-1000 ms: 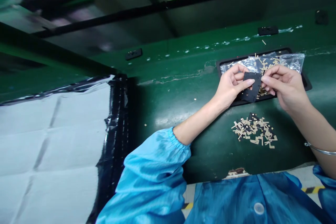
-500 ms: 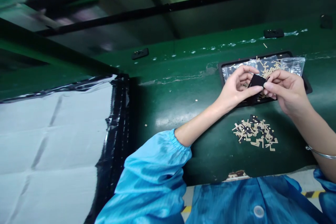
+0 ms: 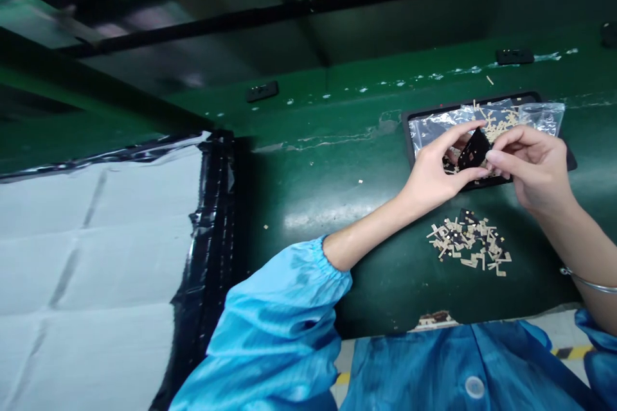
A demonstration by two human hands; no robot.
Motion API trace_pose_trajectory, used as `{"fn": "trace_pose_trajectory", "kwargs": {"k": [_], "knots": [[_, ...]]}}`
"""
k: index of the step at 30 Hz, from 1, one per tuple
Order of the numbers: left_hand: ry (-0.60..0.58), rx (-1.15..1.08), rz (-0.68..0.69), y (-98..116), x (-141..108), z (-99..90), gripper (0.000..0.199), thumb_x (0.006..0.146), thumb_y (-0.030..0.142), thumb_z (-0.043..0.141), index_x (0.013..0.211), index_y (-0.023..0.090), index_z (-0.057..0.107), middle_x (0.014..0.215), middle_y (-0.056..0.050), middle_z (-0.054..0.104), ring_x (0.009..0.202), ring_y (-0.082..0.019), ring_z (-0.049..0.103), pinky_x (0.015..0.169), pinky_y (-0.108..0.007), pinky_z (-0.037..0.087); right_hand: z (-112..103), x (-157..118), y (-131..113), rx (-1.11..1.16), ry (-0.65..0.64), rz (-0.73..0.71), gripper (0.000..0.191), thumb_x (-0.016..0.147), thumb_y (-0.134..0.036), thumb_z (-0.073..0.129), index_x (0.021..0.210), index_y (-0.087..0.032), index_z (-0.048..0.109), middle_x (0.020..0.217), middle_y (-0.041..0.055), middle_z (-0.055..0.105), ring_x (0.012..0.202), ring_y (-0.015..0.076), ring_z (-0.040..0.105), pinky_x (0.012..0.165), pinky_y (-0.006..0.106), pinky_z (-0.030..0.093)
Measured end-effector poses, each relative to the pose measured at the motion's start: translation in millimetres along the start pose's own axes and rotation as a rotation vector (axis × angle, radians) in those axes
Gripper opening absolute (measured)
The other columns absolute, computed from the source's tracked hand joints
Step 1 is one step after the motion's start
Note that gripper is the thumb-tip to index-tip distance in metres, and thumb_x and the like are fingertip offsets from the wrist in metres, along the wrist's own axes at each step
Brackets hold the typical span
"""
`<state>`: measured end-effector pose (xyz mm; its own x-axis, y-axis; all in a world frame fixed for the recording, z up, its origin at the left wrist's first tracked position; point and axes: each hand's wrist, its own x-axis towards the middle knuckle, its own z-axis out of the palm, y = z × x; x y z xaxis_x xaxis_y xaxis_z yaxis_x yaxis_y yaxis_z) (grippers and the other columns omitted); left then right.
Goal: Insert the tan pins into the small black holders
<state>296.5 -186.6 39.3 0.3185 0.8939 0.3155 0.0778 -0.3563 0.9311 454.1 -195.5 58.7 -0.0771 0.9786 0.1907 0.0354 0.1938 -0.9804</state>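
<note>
Between thumb and fingers, my left hand [image 3: 441, 164] grips a thin black sheet [image 3: 474, 149] with small cut-outs in it, now tilted up on edge. My right hand [image 3: 535, 164] is closed in a pinch at the sheet's right edge; what sits between its fingertips is too small to make out. Both hands are above a black tray [image 3: 409, 141] that holds a clear plastic bag [image 3: 542, 117] and many small beige pieces [image 3: 504, 121]. Nearer to me, a loose pile of small beige and black pieces [image 3: 467, 243] lies on the green table.
On the left stands a black-edged container [image 3: 212, 218] with a white sheet [image 3: 110, 270] over it. Flat black parts [image 3: 263, 91] lie along the back of the green table [image 3: 308, 199], one of them [image 3: 515, 56] behind the tray. A few loose scraps dot the surface.
The black sheet has turned from lying nearly flat to a steeper tilt, so its cut-outs show. My left fingers have opened wider around it; the right hand stays at its edge.
</note>
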Motion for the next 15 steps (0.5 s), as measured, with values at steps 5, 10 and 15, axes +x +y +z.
{"fn": "trace_pose_trajectory", "kwargs": {"k": [5, 10, 15], "knots": [[0.041, 0.09, 0.089, -2.7, -1.2, 0.0, 0.045, 0.077, 0.028, 0.068, 0.118, 0.02, 0.052, 0.123, -0.007, 0.058, 0.107, -0.019, 0.057, 0.084, -0.03, 0.049, 1.0, 0.9, -0.2, 0.089, -0.025, 0.064, 0.01, 0.066, -0.02, 0.074, 0.067, -0.02, 0.064, 0.06, -0.0034, 0.058, 0.049, 0.008, 0.049, 0.046, 0.024, 0.04], [0.07, 0.134, 0.181, -5.3, -2.4, 0.2, 0.038, 0.081, 0.022, 0.061, 0.118, 0.02, 0.052, 0.121, -0.006, 0.059, 0.113, -0.02, 0.054, 0.098, -0.036, 0.042, 0.7, 1.4, 0.6, 0.141, -0.074, 0.19, 0.012, 0.066, -0.022, 0.074, 0.065, -0.019, 0.062, 0.056, -0.0033, 0.055, 0.045, 0.0072, 0.046, 0.039, 0.022, 0.03], [0.073, 0.181, 0.221, -4.3, -1.6, -0.4, 0.035, 0.082, 0.019, 0.054, 0.117, 0.021, 0.053, 0.117, -0.005, 0.061, 0.111, -0.02, 0.054, 0.101, -0.039, 0.041, 0.3, 1.5, -2.4, 0.201, -0.089, 0.286, 0.012, 0.066, -0.022, 0.073, 0.064, -0.018, 0.061, 0.054, -0.003, 0.056, 0.045, 0.006, 0.048, 0.038, 0.02, 0.029]]}}
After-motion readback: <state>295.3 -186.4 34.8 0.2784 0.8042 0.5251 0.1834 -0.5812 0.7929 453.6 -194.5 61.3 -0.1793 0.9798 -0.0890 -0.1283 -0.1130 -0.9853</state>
